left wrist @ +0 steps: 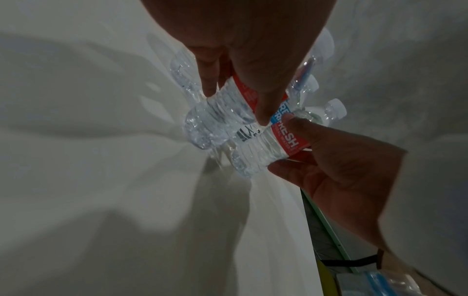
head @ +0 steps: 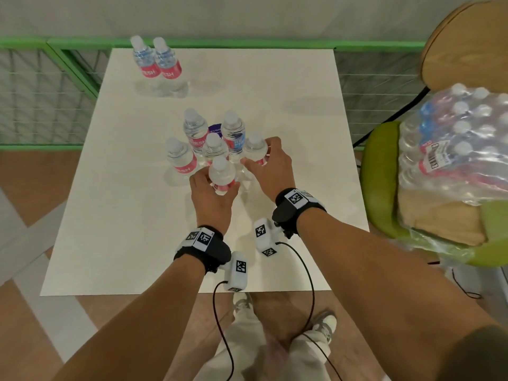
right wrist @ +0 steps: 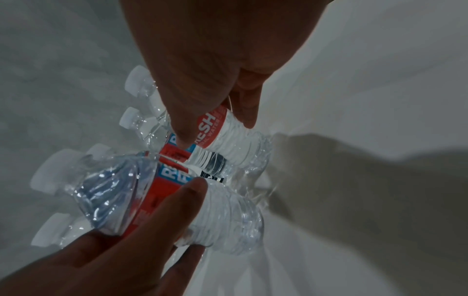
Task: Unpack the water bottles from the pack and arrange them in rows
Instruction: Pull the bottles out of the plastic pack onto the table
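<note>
Both my hands are out over the white table (head: 115,243), and each one holds a water bottle. My left hand (head: 211,200) wraps its fingers and thumb round the nearest bottle (head: 222,174), the one at the front of the bunch. From the left wrist view, my fingers (left wrist: 263,108) sit on its red label.

Going from left to right, two bottles (head: 156,61) stand side by side at the far left of the table. They look like the start of a row. Then comes the loose bunch in the middle: one bottle on the left (head: 182,159), two at the back, one in the middle, and the two I hold. They stand close together but not in a line. My right hand (head: 270,166) holds the bottle on the right side of the bunch (head: 255,149), with fingers curled round its label.

Further right, the plastic pack (head: 453,144) sits on a green chair (head: 379,171). It looks mostly full.

I think I am at the sorting step now, with lots of unpacking left. Next I should lift both bottles up so they don't knock the others over. Then I can stand them beside the far two, touching and in line.
</note>
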`<move>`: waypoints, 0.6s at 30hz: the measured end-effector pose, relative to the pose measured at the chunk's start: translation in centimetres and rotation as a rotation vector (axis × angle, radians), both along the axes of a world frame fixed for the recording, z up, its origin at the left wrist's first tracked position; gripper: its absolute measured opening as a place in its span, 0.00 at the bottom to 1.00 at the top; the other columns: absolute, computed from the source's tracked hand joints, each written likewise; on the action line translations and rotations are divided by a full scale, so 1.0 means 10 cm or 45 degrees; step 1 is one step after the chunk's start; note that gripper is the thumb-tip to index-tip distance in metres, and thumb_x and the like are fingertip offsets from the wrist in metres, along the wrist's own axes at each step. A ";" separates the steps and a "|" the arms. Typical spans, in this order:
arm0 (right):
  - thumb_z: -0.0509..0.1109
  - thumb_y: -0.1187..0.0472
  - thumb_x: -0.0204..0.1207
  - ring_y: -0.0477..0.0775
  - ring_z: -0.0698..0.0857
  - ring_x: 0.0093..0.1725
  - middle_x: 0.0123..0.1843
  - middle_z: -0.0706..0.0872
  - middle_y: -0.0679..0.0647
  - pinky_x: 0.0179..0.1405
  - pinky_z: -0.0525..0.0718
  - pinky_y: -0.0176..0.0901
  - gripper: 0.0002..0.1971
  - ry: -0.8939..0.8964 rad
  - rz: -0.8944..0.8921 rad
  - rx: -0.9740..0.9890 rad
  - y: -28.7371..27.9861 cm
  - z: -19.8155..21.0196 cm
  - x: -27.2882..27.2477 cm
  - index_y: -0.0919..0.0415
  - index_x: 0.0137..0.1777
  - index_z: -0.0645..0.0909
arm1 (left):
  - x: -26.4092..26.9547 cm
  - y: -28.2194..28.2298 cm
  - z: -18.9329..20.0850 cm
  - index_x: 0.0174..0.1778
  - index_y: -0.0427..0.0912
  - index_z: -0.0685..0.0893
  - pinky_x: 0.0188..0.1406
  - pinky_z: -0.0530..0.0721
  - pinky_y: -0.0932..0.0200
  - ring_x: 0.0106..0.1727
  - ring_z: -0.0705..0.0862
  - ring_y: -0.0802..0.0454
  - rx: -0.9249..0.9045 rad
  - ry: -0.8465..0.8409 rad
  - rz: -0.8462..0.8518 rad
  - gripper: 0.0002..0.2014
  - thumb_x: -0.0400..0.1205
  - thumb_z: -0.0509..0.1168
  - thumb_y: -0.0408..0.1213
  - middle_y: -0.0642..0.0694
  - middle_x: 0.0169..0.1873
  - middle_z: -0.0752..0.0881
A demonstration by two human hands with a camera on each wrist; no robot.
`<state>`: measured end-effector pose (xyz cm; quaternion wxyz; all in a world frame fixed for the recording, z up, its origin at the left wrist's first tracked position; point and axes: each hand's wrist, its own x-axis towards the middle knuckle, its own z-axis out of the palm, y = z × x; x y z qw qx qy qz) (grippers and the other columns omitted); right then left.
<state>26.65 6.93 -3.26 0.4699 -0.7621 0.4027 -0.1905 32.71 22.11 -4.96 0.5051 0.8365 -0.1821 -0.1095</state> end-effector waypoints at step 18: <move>0.65 0.38 0.77 0.50 0.88 0.34 0.31 0.87 0.48 0.37 0.89 0.54 0.18 0.062 -0.193 -0.087 -0.68 0.29 -1.89 0.51 0.37 0.81 | -1.72 -0.75 0.84 0.48 0.50 0.84 0.42 0.82 0.66 0.44 0.85 0.60 0.016 -0.138 -0.813 0.02 0.83 0.67 0.42 0.58 0.41 0.86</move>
